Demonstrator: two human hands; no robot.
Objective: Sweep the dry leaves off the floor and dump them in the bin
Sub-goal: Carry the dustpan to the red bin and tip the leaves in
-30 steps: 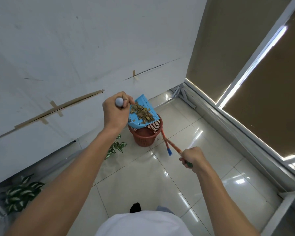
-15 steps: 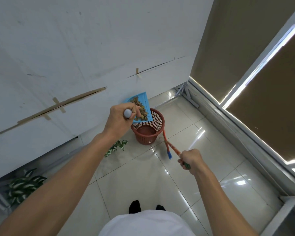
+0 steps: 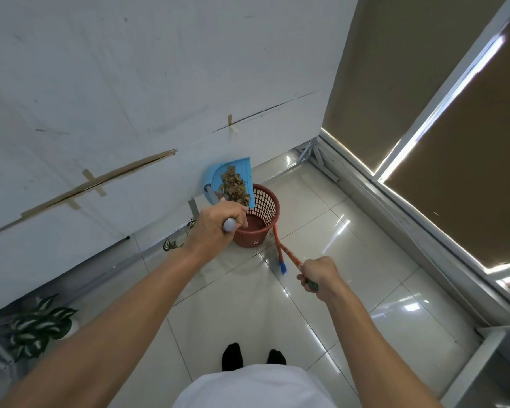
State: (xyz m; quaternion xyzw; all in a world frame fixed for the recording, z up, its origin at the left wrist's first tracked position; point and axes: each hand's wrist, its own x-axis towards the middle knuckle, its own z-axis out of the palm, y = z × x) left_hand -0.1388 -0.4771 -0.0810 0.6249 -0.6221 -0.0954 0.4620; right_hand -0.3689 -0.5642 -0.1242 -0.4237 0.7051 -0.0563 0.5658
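A: Where were the leaves (image 3: pixel 233 188)?
B: In your dustpan (image 3: pixel 228 178), tipped over the bin's (image 3: pixel 265 214) far rim, beyond your left hand (image 3: pixel 218 222), fingers wrapped round its handle.
A: Your right (image 3: pixel 318 275)?
B: Clenched on the broom (image 3: pixel 289 254).

I tipped the dustpan (image 3: pixel 231 184) steeper over the bin (image 3: pixel 258 222); my left hand (image 3: pixel 218 220) dropped, and the leaves (image 3: pixel 234 187) slid toward its lower edge.

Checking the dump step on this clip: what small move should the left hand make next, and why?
Probably tip the blue dustpan further so its open edge drops over the red bin. The dry leaves lie piled in the pan, the bin looks empty, and the left hand grips the handle.
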